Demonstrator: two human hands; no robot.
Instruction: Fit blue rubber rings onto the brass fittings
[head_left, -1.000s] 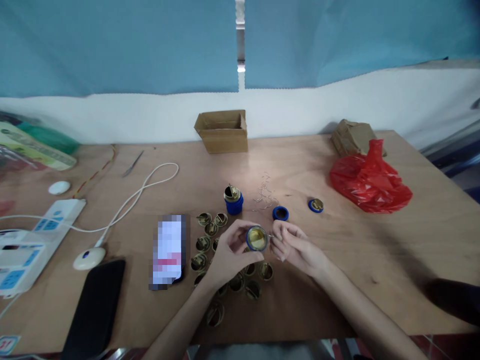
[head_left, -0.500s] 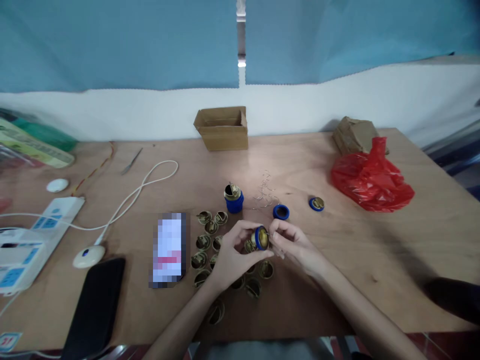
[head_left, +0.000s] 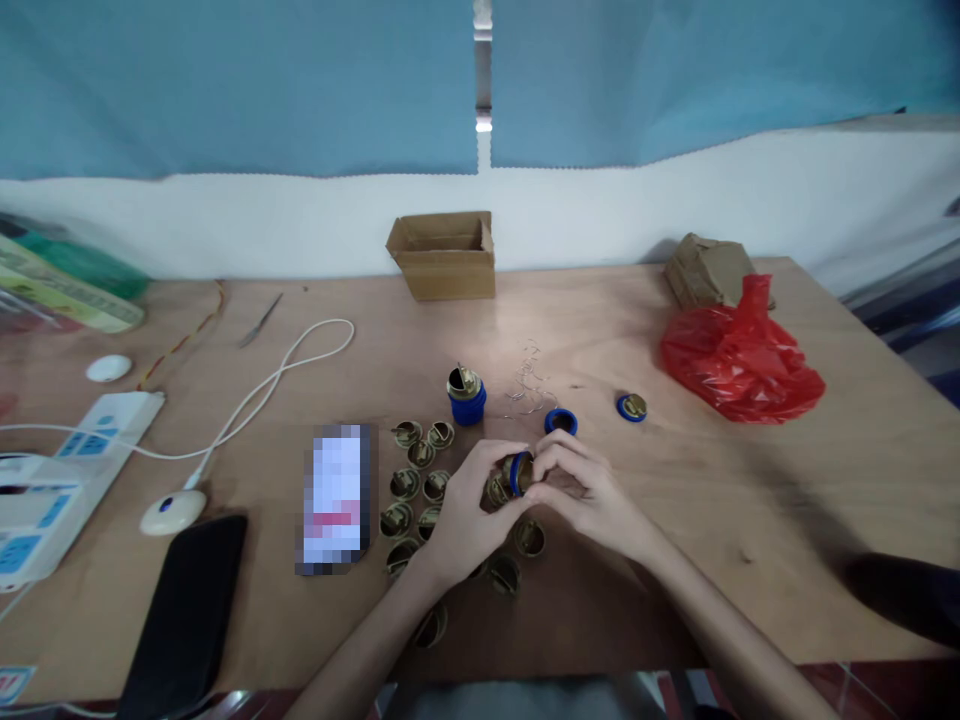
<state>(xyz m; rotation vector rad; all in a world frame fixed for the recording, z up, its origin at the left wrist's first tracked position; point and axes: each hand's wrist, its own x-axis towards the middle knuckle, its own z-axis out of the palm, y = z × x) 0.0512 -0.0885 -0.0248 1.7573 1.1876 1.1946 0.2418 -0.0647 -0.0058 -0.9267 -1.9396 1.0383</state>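
My left hand (head_left: 469, 510) grips a small round brass part with a blue ring (head_left: 517, 472), held on edge above the table. My right hand (head_left: 581, 495) is closed against the same part from the right, fingers curled over it; a thin wire seen between its fingertips earlier is hidden. Several brass cups (head_left: 409, 485) lie on the table under and left of my hands. Just beyond stand a blue-and-brass assembled piece (head_left: 466, 395), a loose blue ring (head_left: 561, 421), a pile of thin wire springs (head_left: 529, 385) and another blue-ringed piece (head_left: 631, 406).
On the wooden table (head_left: 675, 560): a lit phone (head_left: 336, 495), a black phone (head_left: 187, 615), a white power strip (head_left: 67, 470) with cable, a cardboard box (head_left: 444, 254) at the back, a red plastic bag (head_left: 739, 355), a brown paper packet (head_left: 709, 268), a metal tool (head_left: 261, 320).
The blue-ringed brass part turned from facing me to edge-on. My right hand closed in over it, and both hands sank slightly toward the brass cups.
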